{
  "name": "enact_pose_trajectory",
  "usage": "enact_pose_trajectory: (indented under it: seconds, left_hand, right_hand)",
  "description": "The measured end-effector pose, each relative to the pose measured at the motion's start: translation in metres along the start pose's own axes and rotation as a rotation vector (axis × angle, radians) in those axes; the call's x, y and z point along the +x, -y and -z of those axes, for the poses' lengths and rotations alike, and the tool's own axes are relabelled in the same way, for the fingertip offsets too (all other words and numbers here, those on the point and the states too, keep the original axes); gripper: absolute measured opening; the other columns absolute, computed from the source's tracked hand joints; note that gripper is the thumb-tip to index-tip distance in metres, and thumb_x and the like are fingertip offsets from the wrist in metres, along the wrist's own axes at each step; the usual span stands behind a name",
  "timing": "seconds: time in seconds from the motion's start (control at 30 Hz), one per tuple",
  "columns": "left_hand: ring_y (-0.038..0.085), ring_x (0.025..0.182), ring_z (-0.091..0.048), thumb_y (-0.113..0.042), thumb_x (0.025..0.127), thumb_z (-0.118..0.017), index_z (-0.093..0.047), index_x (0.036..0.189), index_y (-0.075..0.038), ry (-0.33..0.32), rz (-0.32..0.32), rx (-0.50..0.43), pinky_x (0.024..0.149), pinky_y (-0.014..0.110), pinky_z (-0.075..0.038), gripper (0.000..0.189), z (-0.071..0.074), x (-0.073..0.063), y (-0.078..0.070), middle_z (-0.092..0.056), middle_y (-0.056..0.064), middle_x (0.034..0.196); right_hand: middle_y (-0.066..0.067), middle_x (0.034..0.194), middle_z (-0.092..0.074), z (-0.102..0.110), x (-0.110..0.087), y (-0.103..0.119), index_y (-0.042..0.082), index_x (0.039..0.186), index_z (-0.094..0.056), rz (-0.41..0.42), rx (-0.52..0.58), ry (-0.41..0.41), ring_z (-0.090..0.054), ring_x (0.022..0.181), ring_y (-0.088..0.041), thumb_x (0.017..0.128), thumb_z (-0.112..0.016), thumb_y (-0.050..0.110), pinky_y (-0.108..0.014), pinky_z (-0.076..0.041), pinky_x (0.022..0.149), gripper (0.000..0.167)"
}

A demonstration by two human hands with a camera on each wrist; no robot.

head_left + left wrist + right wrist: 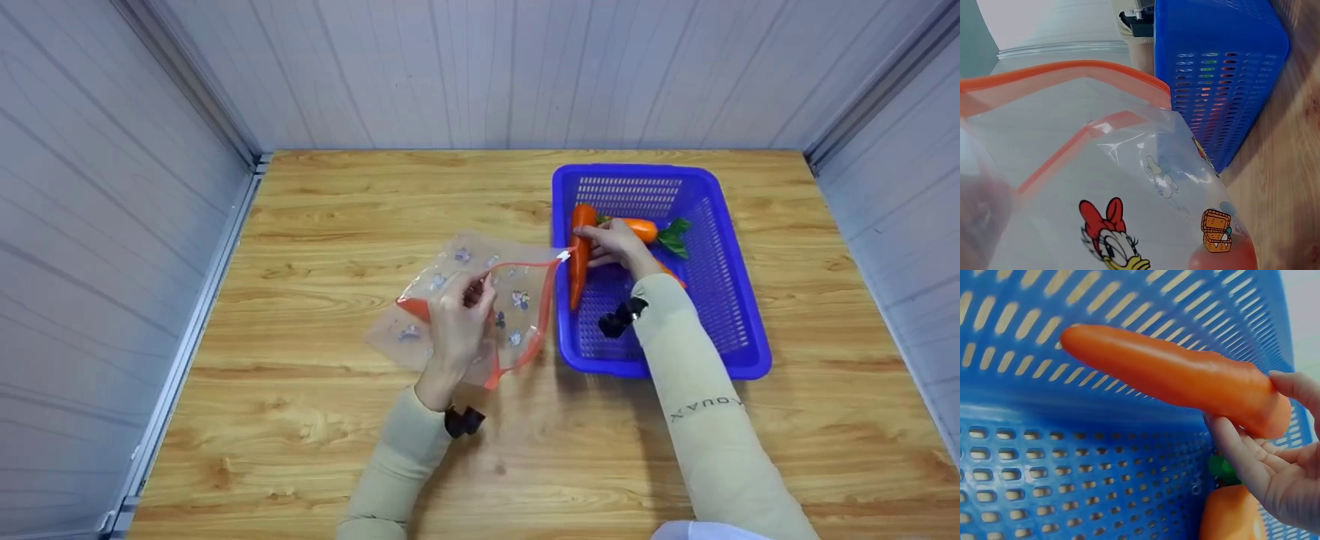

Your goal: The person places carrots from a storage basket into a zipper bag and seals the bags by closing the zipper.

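My left hand (457, 319) pinches the upper edge of a clear zip bag (519, 319) with a red-orange seal strip and cartoon prints. The bag's mouth gapes toward the basket. Low in the bag, a red rounded thing (1224, 259) shows through the film in the left wrist view. Over the left side of a blue plastic basket (739, 300), my right hand (621, 244) grips a long orange carrot (580, 259) near its thick end, thumb on one side and fingers on the other. The carrot's thin end points toward me, and the bag's white slider (564, 256) is right beside it.
Inside the basket lie another orange vegetable (640, 229) with green leaves (674, 238) and a further orange piece (672, 274), partly behind my right wrist. The wooden table (300, 442) is bounded by pale panel walls (480, 75) at the back and both sides.
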State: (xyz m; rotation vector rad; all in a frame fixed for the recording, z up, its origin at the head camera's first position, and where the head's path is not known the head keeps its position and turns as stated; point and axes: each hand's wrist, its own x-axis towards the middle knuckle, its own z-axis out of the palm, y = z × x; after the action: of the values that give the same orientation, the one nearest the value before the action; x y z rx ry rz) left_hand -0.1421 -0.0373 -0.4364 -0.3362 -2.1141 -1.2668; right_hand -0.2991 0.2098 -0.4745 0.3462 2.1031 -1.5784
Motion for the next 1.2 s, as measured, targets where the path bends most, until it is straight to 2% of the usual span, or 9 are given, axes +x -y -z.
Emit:
enact_pose_trajectory:
  seconds: [0.13, 0.27, 0.37, 0.5, 0.73, 1.0, 1.2]
  left_hand:
    - [0.009, 0.061, -0.055, 0.000, 0.078, -0.060, -0.065, 0.088, 0.002, 0.017, 0.018, 0.000, 0.051, 0.015, -0.045, 0.011, -0.001, 0.001, -0.001, -0.060, 0.006, 0.074]
    - [0.010, 0.059, -0.055, 0.002, 0.077, -0.060, -0.066, 0.085, 0.003, 0.012, -0.001, 0.011, 0.050, 0.015, -0.044, 0.009, -0.002, 0.004, -0.001, -0.060, 0.007, 0.072]
    - [0.011, 0.058, -0.055, 0.002, 0.077, -0.060, -0.066, 0.083, 0.005, 0.006, -0.020, 0.023, 0.050, 0.016, -0.044, 0.009, -0.002, 0.006, -0.002, -0.061, 0.008, 0.070]
    - [0.009, 0.059, -0.055, 0.001, 0.078, -0.060, -0.066, 0.086, 0.004, 0.021, -0.003, 0.027, 0.051, 0.014, -0.043, 0.011, -0.001, 0.008, -0.004, -0.062, 0.008, 0.074]
    - [0.008, 0.061, -0.054, 0.002, 0.078, -0.060, -0.066, 0.089, 0.003, 0.037, 0.022, 0.018, 0.051, 0.016, -0.045, 0.012, -0.001, 0.009, -0.006, -0.063, 0.008, 0.076]
    - [0.009, 0.062, -0.055, 0.001, 0.078, -0.061, -0.066, 0.089, 0.002, 0.039, 0.015, 0.033, 0.052, 0.017, -0.044, 0.012, 0.000, 0.012, -0.005, -0.063, 0.009, 0.078]
    - [0.008, 0.060, -0.053, -0.002, 0.079, -0.060, -0.066, 0.086, 0.001, 0.025, -0.006, 0.049, 0.050, 0.019, -0.045, 0.010, 0.000, 0.016, -0.004, -0.061, 0.007, 0.073]
  right_hand:
    - [-0.010, 0.074, -0.055, 0.003, -0.007, 0.006, -0.003, 0.103, -0.042, 0.017, 0.026, -0.019, -0.060, 0.059, -0.018, 0.084, -0.058, 0.024, -0.038, -0.052, 0.066, 0.037]
    - [-0.010, 0.073, -0.058, 0.006, -0.017, 0.015, -0.007, 0.110, -0.041, 0.056, 0.059, -0.048, -0.061, 0.058, -0.018, 0.084, -0.059, 0.022, -0.037, -0.052, 0.064, 0.043]
    - [-0.013, 0.080, -0.058, 0.006, -0.027, 0.024, -0.010, 0.116, -0.039, 0.101, 0.076, -0.077, -0.061, 0.059, -0.017, 0.084, -0.059, 0.021, -0.036, -0.052, 0.063, 0.049]
    - [-0.018, 0.094, -0.055, 0.006, -0.043, 0.036, -0.008, 0.120, -0.037, 0.168, 0.102, -0.107, -0.060, 0.064, -0.016, 0.084, -0.059, 0.021, -0.034, -0.052, 0.064, 0.052]
    - [-0.014, 0.098, -0.055, 0.007, -0.072, 0.048, -0.004, 0.120, -0.040, 0.307, 0.142, -0.170, -0.059, 0.070, -0.016, 0.083, -0.061, 0.022, -0.032, -0.052, 0.063, 0.050]
    - [-0.017, 0.094, -0.056, 0.007, -0.100, 0.052, -0.004, 0.110, -0.045, 0.504, 0.296, -0.281, -0.061, 0.072, -0.019, 0.080, -0.064, 0.013, -0.030, -0.052, 0.055, 0.039]
    - [-0.017, 0.092, -0.056, 0.003, -0.118, 0.041, -0.003, 0.109, -0.046, 0.671, 0.454, -0.338, -0.060, 0.073, -0.023, 0.080, -0.062, 0.006, -0.033, -0.052, 0.055, 0.035]
